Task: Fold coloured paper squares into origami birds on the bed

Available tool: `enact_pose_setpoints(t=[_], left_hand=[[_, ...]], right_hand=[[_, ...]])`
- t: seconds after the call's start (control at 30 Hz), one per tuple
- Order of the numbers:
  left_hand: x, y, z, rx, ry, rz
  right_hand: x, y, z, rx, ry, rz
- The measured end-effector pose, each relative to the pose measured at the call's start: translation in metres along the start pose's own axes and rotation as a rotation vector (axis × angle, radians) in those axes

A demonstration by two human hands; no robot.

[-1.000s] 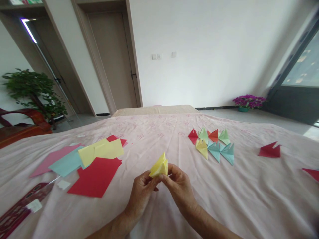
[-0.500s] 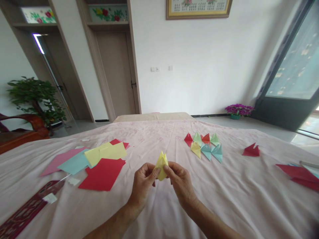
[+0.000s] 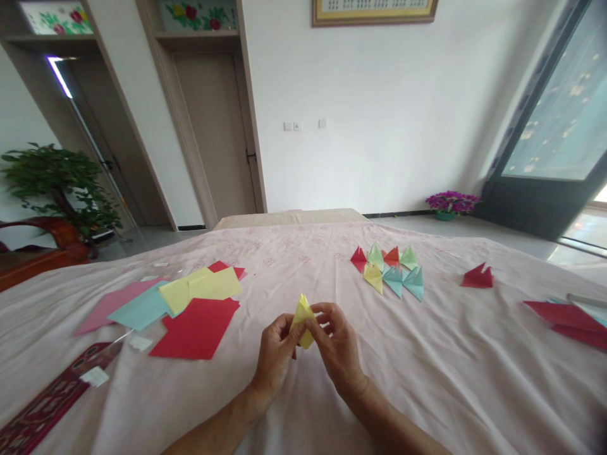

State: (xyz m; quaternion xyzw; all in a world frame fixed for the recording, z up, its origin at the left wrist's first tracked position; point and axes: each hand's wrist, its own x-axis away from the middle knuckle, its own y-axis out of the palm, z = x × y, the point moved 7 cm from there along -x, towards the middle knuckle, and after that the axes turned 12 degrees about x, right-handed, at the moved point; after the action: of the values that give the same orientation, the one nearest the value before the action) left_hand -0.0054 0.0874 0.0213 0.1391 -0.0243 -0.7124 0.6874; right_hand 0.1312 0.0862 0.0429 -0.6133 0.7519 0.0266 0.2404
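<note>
Farthest left of the grip, and lower down towards the person, I can see a dark red patterned case (image 3: 52, 399) with a white tag (image 3: 95, 377) on it. Between that and the hands, paper lies overlapping on the pink flowered cloth (image 3: 284, 253): a pink sheet (image 3: 111, 308), a pale blue sheet (image 3: 138, 308), yellow sheets (image 3: 208, 285) and, closest to the grip on this side, red paper (image 3: 196, 332).

Then comes the left hand (image 3: 275, 351), thumb and fingers closed on the lower left of a small yellow folded paper (image 3: 303, 309). The piece sits right in the grip, pointed end up, its tip clear above both thumbs. The right hand (image 3: 340, 344) pinches its right side, thumb on the front, the other fingers bent and slightly spread.

Right of the grip and farther off, seven folded pieces (image 3: 373, 278) stand close together in two rows, red, green, orange, yellow and blue. Well beyond them to the right is a red folded piece (image 3: 478, 277), then more red paper (image 3: 569, 321) near the edge of my view.
</note>
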Motion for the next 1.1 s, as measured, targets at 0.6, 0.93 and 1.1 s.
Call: enact_pose_setpoints(t=[0.6, 0.93, 1.1], left_hand=[[-0.005, -0.007, 0.002, -0.174, 0.132, 0.131], [-0.014, -0.012, 0.001, -0.156, 0.123, 0.150], [-0.016, -0.010, -0.005, -0.116, 0.055, 0.094]], right_hand=[[-0.003, 0.007, -0.001, 0.088, -0.211, -0.046], [-0.002, 0.029, 0.041, -0.179, 0.266, -0.237], [-0.002, 0.026, 0.051, -0.192, 0.334, -0.216]])
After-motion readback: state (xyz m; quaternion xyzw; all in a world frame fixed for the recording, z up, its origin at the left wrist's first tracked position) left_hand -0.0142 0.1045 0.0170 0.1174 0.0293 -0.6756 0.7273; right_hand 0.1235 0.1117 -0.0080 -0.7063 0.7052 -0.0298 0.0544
